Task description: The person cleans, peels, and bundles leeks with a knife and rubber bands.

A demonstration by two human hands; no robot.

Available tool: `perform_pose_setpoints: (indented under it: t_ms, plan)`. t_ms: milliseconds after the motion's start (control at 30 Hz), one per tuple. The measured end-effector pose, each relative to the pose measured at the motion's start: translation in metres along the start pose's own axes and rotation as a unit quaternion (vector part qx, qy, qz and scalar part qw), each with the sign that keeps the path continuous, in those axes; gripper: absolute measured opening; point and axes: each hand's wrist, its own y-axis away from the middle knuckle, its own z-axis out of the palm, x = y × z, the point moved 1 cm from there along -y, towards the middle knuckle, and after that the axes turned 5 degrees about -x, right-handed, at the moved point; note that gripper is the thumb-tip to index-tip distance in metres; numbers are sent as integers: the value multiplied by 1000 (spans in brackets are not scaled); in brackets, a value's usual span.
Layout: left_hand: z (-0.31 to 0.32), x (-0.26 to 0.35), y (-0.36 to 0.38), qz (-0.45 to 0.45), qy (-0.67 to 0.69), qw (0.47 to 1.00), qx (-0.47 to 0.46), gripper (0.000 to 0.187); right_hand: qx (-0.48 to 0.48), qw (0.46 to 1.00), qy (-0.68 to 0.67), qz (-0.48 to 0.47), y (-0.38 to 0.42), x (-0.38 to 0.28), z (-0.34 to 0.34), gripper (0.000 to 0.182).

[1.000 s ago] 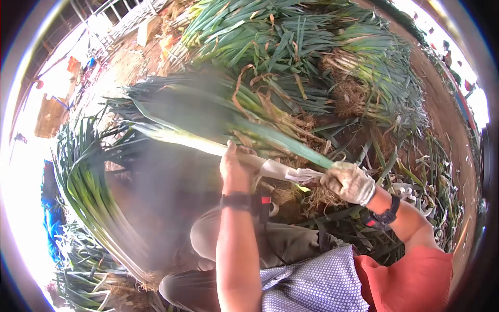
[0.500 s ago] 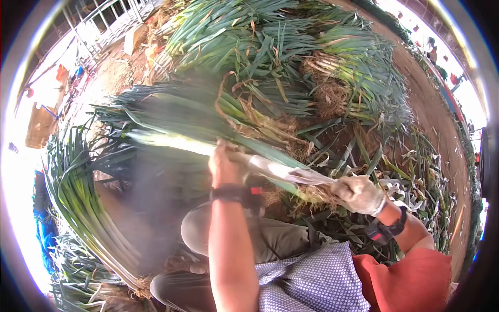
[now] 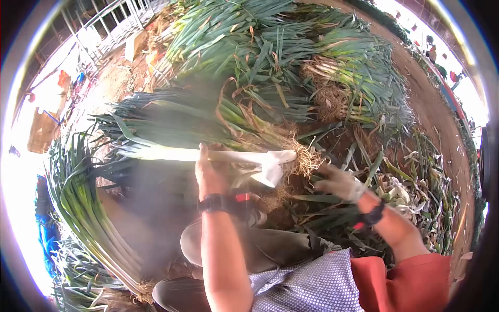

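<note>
My left hand (image 3: 209, 169) is closed round the white stalk of a leek (image 3: 176, 154), which lies nearly level with its green leaves to the left. The roots (image 3: 307, 158) point right, and a loose pale outer layer (image 3: 273, 167) hangs near them. Just right of the roots is my right hand (image 3: 338, 183), in a light glove, with its fingers apart and nothing in it. Beyond the held leek lies a row of leeks (image 3: 260, 130) with dry brown leaves.
Leek piles (image 3: 234, 41) cover the far ground, with a rooty bundle (image 3: 332, 99) at the right. More leeks (image 3: 99, 218) lie at the left. Stripped leaves (image 3: 410, 192) are heaped at the right. Metal railings (image 3: 112, 18) stand at the far left.
My right hand has let go near the root end and opened, moving slightly left. A green leaf and outer layer have come off the stalk, whose white surface and roots now show.
</note>
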Motion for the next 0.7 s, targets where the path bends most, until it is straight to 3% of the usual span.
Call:
perform_pose_setpoints:
  t_ms: [33, 67, 100, 200, 267, 300, 333, 367, 400, 467, 500, 533, 600, 633, 667, 700]
  plan:
    - [0, -1, -1, -4, 10, 1000, 5, 19, -65, 992, 57, 91, -9, -51, 19, 65]
    - [-3, -2, -2, -8, 18, 1000, 13, 19, -82, 970, 172, -152, -43, -35, 41, 55]
    - [-8, -5, -7, 5, 10, 1000, 21, 31, -30, 878, 283, -385, -75, -20, 62, 46]
    - [-14, -6, -11, -12, 36, 999, 38, 16, 64, 890, -11, -452, -134, -37, 130, 31]
    - [-11, -1, -8, -21, 31, 998, 59, 14, 109, 879, -144, -441, -118, -41, 133, 23]
    - [-11, 3, -5, -22, 34, 997, 71, 13, 35, 941, -261, -211, -72, -65, 112, 22]
    - [-11, 7, -4, -23, 34, 996, 82, 13, -39, 932, -359, 34, -40, -66, 95, 21]
    - [-11, 9, -6, -8, 12, 993, 118, 13, -54, 960, -270, 56, -34, -18, 75, 23]
    - [-13, 8, -7, -10, 15, 992, 122, 13, 10, 972, -217, 93, -17, -7, 49, 21]
    - [-17, 2, -7, -19, -61, 986, 156, 14, 177, 946, -167, 214, -5, 87, 1, 24]
    - [-16, 7, -6, -3, -27, 994, 107, 15, 55, 966, 164, 191, 9, 112, -22, 29]
    - [-13, 13, -5, -15, -16, 995, 93, 16, -8, 865, 487, 121, 23, 136, -44, 34]
    - [-35, 2, -20, 8, -30, 999, 26, 26, -31, 793, 577, 195, 45, 83, -47, 54]
    - [-31, 0, -11, 0, -93, 994, 51, 24, 33, 822, 510, 252, 36, 67, -56, 53]
    - [-25, -3, -6, -72, -119, 979, 151, 18, 100, 841, 436, 305, 23, 57, -63, 52]
    - [-28, -12, -8, -66, -153, 975, 144, 20, 114, 842, 517, 102, 7, 47, -66, 52]
